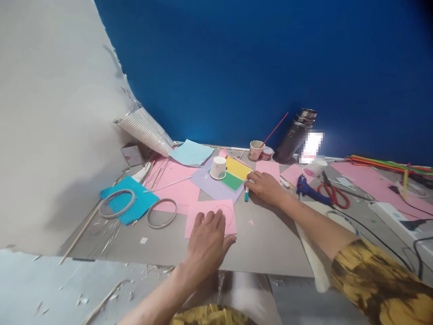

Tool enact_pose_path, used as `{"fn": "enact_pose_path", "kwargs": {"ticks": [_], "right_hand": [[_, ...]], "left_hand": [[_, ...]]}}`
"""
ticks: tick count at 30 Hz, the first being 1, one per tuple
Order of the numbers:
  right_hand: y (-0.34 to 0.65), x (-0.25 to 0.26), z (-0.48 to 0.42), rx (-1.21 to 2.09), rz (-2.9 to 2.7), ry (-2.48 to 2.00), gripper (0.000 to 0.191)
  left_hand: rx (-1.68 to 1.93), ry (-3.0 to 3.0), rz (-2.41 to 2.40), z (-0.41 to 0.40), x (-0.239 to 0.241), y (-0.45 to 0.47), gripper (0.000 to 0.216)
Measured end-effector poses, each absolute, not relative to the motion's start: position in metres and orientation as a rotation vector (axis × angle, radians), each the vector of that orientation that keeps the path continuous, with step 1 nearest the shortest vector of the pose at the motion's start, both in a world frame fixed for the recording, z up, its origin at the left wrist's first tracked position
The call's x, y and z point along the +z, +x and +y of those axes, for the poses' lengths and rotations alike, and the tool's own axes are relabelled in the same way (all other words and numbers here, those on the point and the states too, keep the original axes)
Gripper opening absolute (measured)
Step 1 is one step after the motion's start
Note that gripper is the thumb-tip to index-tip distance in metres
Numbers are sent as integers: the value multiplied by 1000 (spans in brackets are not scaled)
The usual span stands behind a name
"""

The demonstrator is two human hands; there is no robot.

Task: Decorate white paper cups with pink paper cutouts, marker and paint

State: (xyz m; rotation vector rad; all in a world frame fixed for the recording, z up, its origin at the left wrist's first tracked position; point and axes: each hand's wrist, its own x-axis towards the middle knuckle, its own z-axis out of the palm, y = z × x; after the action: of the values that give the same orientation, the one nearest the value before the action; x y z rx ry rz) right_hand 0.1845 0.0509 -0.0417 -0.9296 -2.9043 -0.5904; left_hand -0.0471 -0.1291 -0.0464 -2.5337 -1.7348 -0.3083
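Observation:
My left hand [208,234] lies on a small pink paper sheet [193,214] near the table's front, thumb out to the side and fingers resting on the sheet. A round outline is drawn on that sheet, partly covered by my fingers. To the right, my right hand [265,186] is closed on a white marker [246,195] with a teal end, which stands roughly upright. Beyond my hands, an upside-down white paper cup [218,166] sits beside a yellow-and-green card [233,180] on a lilac sheet [204,183].
Two grey tape rings [162,225] and bright blue paper [144,203] lie left. Stacked cups [145,128] lean at the back. Rightward are a dark flask [291,140], a blue glue gun [313,192], red-handled scissors [338,196] and a white power strip [399,228] with cords.

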Motion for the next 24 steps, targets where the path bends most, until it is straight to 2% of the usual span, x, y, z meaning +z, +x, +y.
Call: {"fn": "enact_pose_path", "kwargs": {"ticks": [3,5,7,9,11,13,17,24], "right_hand": [[187,-36,56,-483,-2833,-782,16],[181,-28,53,-291,-2604,-806,12],[167,-17,45,14,-2246,-914,9],[147,-7,33,437,-1973,-987,14],[126,-1,18,846,-1904,-972,22],[110,2,6,1029,-1895,-946,29],[97,-4,-8,1012,-2001,-915,29],[97,-18,-20,737,-2158,-843,27]], "left_hand": [[-321,-2526,-1765,-131,-47,-46,40],[-331,-2510,-1782,-134,-48,-43,46],[-321,-2493,-1798,-137,-48,-40,50],[-301,-2462,-1820,-140,-50,-35,55],[-283,-2419,-1836,-142,-51,-30,63],[-265,-2392,-1829,-144,-54,-26,70],[-234,-2373,-1784,-146,-60,-23,78],[-289,-2383,-1826,-147,-67,-21,77]]}}
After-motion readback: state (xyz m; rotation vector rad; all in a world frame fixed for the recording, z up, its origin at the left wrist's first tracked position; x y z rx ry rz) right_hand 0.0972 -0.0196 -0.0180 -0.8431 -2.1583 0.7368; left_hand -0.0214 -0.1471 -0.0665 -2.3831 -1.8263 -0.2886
